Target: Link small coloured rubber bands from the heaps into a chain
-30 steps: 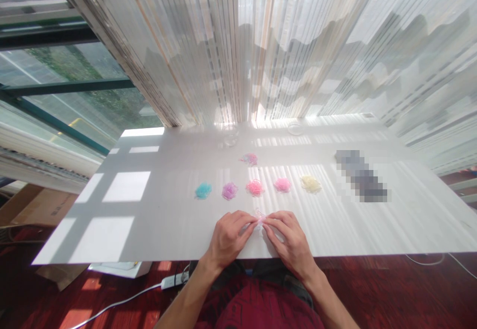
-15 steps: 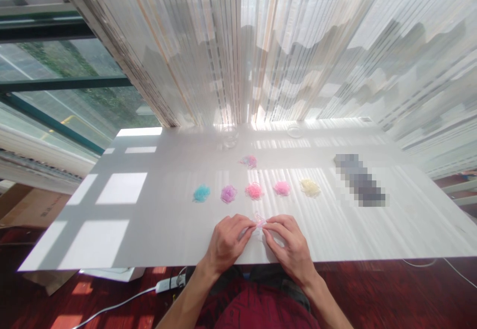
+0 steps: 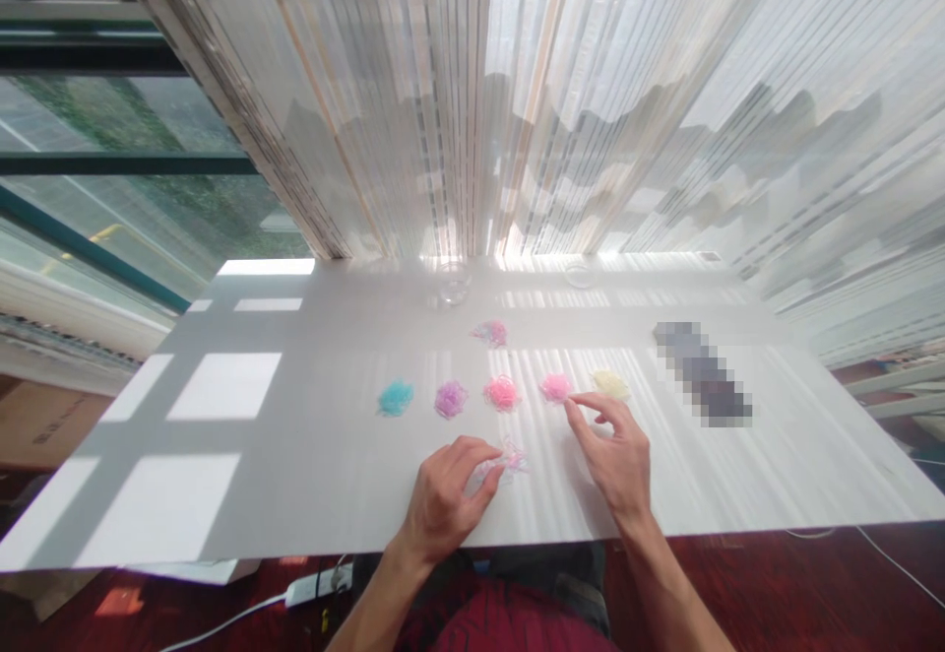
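My left hand (image 3: 452,488) is beside a loose pale pink and lilac pile of small rubber bands (image 3: 515,456) near the table's front edge. Its thumb and index finger are slightly apart, with nothing plainly between them. My right hand (image 3: 616,443) reaches to the near edge of the pink pile of rubber bands (image 3: 555,387). Its thumb and index tips are pinched together; anything between them is too small to make out. In the same row lie teal bands (image 3: 396,397), purple bands (image 3: 450,399), coral-pink bands (image 3: 501,393) and pale yellow bands (image 3: 609,383), partly behind my right fingers.
A mixed-colour pile of bands (image 3: 492,333) lies behind the row on the white table (image 3: 332,494). Farther back stand a clear round container (image 3: 453,283) and a clear shallow dish (image 3: 580,276). A blurred-out dark object (image 3: 701,373) lies at the right. Striped curtains (image 3: 413,100) hang behind.
My right hand has left the front pile and moved right and forward to the pink bands. The left hand stays by the front pile, its fingertips now apart. The view has shifted slightly.
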A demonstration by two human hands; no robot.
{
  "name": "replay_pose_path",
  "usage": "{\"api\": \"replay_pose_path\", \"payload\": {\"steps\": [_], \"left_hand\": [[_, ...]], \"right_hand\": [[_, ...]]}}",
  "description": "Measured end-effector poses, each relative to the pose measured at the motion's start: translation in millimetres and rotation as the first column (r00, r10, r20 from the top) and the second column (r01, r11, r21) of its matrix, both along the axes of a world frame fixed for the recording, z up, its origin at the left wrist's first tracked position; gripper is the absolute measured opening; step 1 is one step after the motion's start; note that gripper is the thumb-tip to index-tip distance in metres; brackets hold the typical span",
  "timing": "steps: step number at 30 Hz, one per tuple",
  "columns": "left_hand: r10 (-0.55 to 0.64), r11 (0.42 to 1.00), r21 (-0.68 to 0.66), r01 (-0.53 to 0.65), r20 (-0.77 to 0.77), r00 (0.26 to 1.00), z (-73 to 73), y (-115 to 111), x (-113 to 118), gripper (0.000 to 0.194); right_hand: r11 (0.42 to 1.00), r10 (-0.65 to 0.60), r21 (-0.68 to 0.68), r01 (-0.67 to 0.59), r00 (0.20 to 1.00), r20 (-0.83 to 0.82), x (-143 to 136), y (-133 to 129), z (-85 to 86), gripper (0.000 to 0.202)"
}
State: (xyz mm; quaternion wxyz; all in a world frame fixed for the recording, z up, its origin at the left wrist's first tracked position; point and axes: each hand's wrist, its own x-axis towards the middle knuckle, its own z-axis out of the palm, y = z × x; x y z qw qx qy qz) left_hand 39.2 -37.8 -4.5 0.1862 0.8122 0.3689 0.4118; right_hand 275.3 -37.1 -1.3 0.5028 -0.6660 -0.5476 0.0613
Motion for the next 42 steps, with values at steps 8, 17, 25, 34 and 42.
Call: {"api": "replay_pose_path", "payload": {"steps": [8, 17, 25, 34, 42], "left_hand": [[-0.004, 1.0, 0.006, 0.004, 0.023, 1.0, 1.3, 1.6, 0.7, 0.01], [-0.001, 1.0, -0.002, 0.001, 0.023, 1.0, 1.2, 1.6, 0.5, 0.01], [-0.009, 1.0, -0.006, 0.009, 0.036, 0.999, 0.7, 2.1, 0.2, 0.01], [-0.017, 1.0, -0.004, 0.017, 0.038, 0.999, 2.0, 1.8, 0.5, 0.01], [-0.024, 1.0, -0.01, 0.025, 0.037, 0.999, 2.3, 2.4, 0.2, 0.01]], "right_hand": [[0.995, 0.043, 0.079, -0.054, 0.989, 0.143, -16.9, 10.1, -0.5, 0.017], [0.979, 0.203, -0.018, -0.205, 0.95, 0.237, -57.3, 24.2, -8.0, 0.018], [0.983, 0.184, -0.04, -0.179, 0.946, 0.268, -52.3, 24.2, -10.3, 0.018], [0.986, 0.167, -0.057, -0.158, 0.945, 0.281, -55.1, 22.9, -14.3, 0.021], [0.991, 0.132, -0.055, -0.121, 0.947, 0.293, -56.2, 22.2, -15.8, 0.021]]}}
